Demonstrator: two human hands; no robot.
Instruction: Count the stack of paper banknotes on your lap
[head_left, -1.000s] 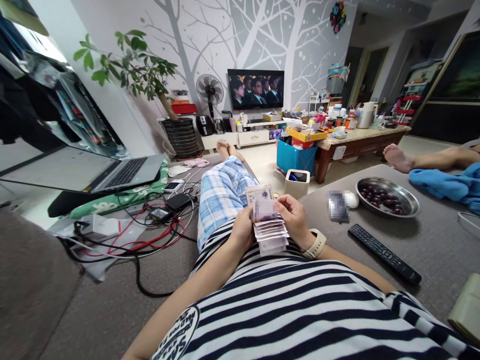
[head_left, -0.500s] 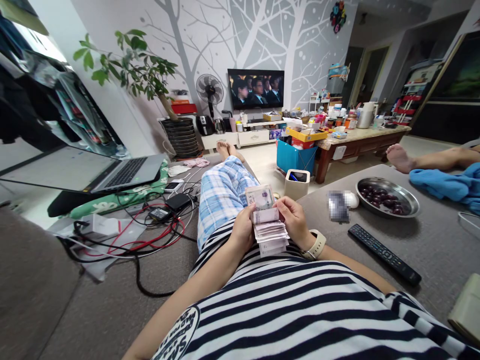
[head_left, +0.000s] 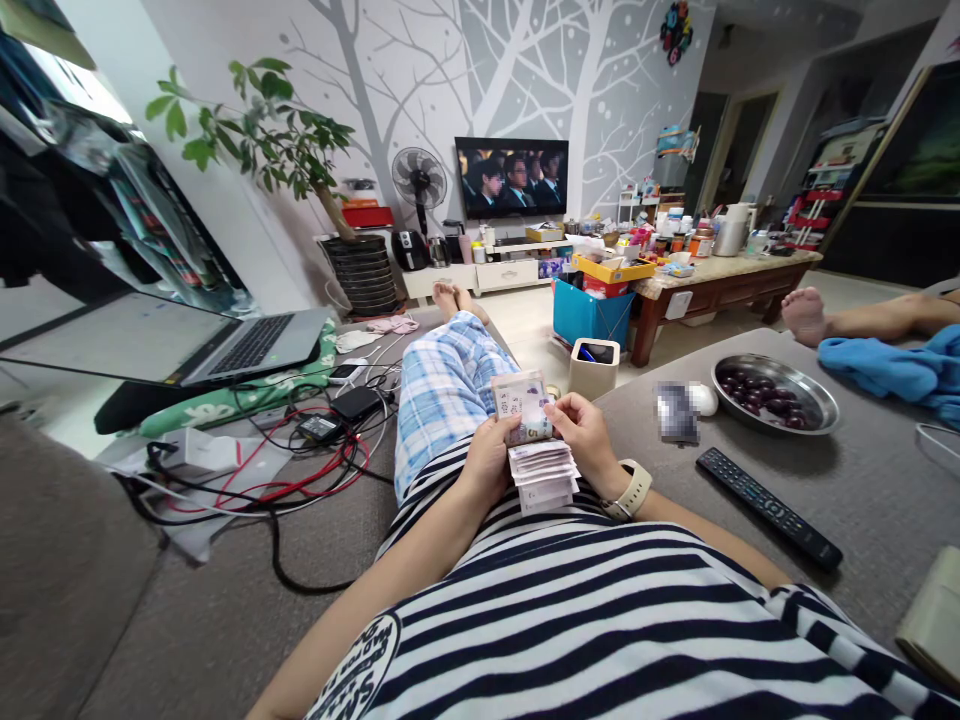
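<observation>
I hold a stack of banknotes (head_left: pixel 534 440) over my lap, above my striped shirt. My left hand (head_left: pixel 487 462) grips the stack from the left, thumb across the notes. My right hand (head_left: pixel 589 438), with a pale watch on its wrist, pinches the right side, fingers curled on the top notes. The upper notes stand up; the lower ones are folded down and fanned toward me. My legs in blue plaid trousers stretch ahead.
On the grey sofa to the right lie a black remote (head_left: pixel 769 508) and a steel bowl of dark fruit (head_left: pixel 775 394). Another person's bare foot (head_left: pixel 804 314) rests beyond it. To the left are a laptop (head_left: pixel 247 348) and tangled cables (head_left: pixel 300 470). A small bin (head_left: pixel 594 365) stands ahead.
Another note has been folded down onto the fanned lower part of the stack by my right fingers. The hands stay in the same place over my lap.
</observation>
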